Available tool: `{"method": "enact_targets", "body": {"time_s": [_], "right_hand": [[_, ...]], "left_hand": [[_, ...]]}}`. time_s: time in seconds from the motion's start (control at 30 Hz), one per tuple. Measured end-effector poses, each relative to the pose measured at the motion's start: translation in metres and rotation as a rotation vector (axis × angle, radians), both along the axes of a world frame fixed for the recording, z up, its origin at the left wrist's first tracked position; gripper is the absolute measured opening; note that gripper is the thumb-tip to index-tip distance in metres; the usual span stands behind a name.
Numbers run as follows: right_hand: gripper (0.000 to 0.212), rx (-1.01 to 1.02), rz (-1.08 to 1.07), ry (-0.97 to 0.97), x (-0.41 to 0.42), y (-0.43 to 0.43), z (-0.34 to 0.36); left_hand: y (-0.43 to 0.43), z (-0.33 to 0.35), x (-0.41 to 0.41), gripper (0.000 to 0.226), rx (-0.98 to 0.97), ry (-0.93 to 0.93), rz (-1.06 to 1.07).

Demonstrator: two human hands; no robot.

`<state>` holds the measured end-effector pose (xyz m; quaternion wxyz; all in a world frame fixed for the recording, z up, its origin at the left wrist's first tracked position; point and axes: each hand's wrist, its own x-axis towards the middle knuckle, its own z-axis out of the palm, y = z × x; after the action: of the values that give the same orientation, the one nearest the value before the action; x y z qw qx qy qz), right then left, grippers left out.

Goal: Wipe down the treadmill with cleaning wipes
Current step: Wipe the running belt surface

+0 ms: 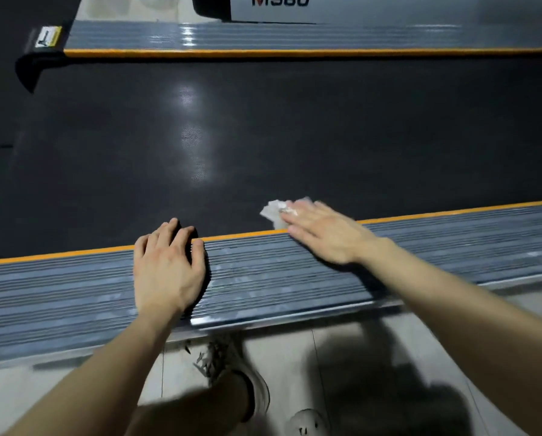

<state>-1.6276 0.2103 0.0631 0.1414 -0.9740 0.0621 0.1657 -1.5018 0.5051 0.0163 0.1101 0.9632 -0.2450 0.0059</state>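
The treadmill lies across the view: a dark running belt (263,136) between two ribbed grey side rails edged in orange. On the near rail (279,278) rests my left hand (169,265), flat, with its fingertips over the orange edge. My right hand (320,231) presses a crumpled white wipe (274,210) onto the belt's near edge, fingers straight over it. Most of the wipe is hidden under my fingers.
The far side rail (294,36) runs along the top, with a warning sticker (48,36) at its left end and a housing marked M580 (279,4) behind. Light floor tiles (294,357) and my shoes (244,372) lie below the near rail.
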Motion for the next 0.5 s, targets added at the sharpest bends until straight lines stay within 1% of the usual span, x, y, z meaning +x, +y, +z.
{"method": "enact_targets", "body": {"time_s": [0.07,0.13,0.17,0.2,0.23,0.3,0.33,0.37,0.43,0.47,0.5], "right_hand": [[0.076,-0.113,-0.227,0.079,-0.011,-0.042,-0.005],[0.088,-0.193,-0.532,0.105,-0.023,-0.074,-0.011],[0.088,-0.193,-0.633,0.115,-0.023,-0.077,-0.012],[0.087,-0.166,-0.646,0.109,-0.019,-0.07,-0.013],[0.084,-0.119,-0.561,0.073,-0.015,-0.056,-0.011],[0.074,0.014,-0.249,-0.011,-0.012,-0.025,-0.006],[0.073,0.051,-0.102,-0.02,-0.013,-0.013,-0.003],[0.079,0.059,0.001,-0.005,-0.016,-0.008,-0.002],[0.093,0.031,0.103,0.036,-0.014,-0.025,0.004],[0.092,0.012,0.126,0.059,-0.01,-0.043,0.001],[0.087,-0.017,0.108,0.05,-0.009,-0.061,0.003]], "left_hand": [[0.0,-0.001,-0.001,0.046,-0.004,-0.003,-0.012],[0.0,-0.002,0.0,0.044,-0.026,-0.006,-0.014],[-0.001,-0.004,0.001,0.043,-0.031,-0.013,-0.014],[-0.001,-0.006,0.003,0.043,-0.026,-0.019,-0.011],[0.0,-0.009,0.004,0.043,-0.011,-0.02,-0.01],[0.002,-0.011,0.005,0.044,0.018,-0.015,-0.014],[0.002,-0.009,0.003,0.045,0.031,-0.014,-0.02],[0.002,-0.007,0.001,0.047,0.052,-0.01,-0.028],[-0.005,-0.002,-0.001,0.047,0.103,-0.022,-0.031],[-0.01,0.001,-0.002,0.045,0.105,-0.015,-0.015],[-0.022,0.005,-0.003,0.045,0.084,-0.002,0.007]]}}
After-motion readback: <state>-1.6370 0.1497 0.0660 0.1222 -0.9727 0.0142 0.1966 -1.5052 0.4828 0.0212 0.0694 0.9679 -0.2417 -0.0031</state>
